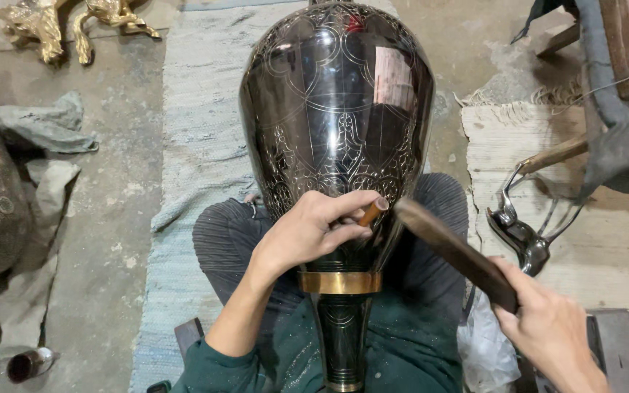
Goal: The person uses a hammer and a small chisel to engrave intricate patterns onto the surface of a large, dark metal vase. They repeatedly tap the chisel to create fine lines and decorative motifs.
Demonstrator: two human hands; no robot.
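Engraving of a large dark metal vase (336,124) appears to be the step in hand. The vase is laid across the lap, its broad body pointing far and its narrow neck, ringed with a brass band (340,282), pointing near. A small chisel (373,212) is pinched in the clenched fingers of the left hand (311,229), its tip set against the lower body of the vase. A dark wooden mallet (453,251) is gripped by the right hand (547,331), its head just beside the butt of the chisel. The next move is judged to call for a light, square tap and a steady chisel angle. The surface is glossy, almost black, and reflective, with fine pale scrollwork and arched panels cut into it. Metal tongs (522,225) lie to the right.
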